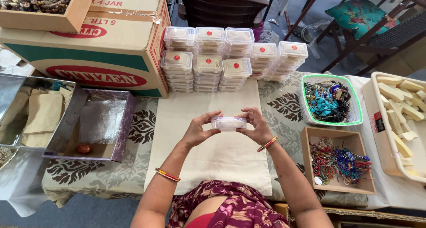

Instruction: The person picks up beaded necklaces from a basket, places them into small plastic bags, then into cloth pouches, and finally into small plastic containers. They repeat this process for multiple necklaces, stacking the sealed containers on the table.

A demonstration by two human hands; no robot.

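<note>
1. A small clear plastic box (228, 123), flat and rectangular with rounded corners, is held level above the middle of the plain cream cloth (208, 157) on the tabletop (284, 108).
2. The box is pinched at its 9 o'clock end by the left hand (198, 129), fingers curled around the edge.
3. Its 3 o'clock end is gripped the same way by the right hand (256, 126); a red and gold bangle (267, 144) is worn on that wrist.
4. At 12 o'clock from the box, stacks of matching lidded boxes (208, 59) are ranged in rows, most with a round red sticker on the lid.
5. At 2 o'clock, a white mesh basket with a green rim (359, 108) is filled with turquoise and dark beads.
6. At 4 o'clock, an open wooden tray (310, 166) is filled with tangled red, blue and green threads.
7. At the far 3 o'clock edge, a white tub (377, 121) of pale, blocky wedges is seen.
8. At 9 o'clock, a purple box lined with shiny foil (126, 121) is set, with a small round red thing (83, 148) inside.
9. At 10 o'clock, a large printed cardboard carton (111, 46) is stood.
10. The tabletop is covered by a grey cloth with a dark leaf pattern.
</note>
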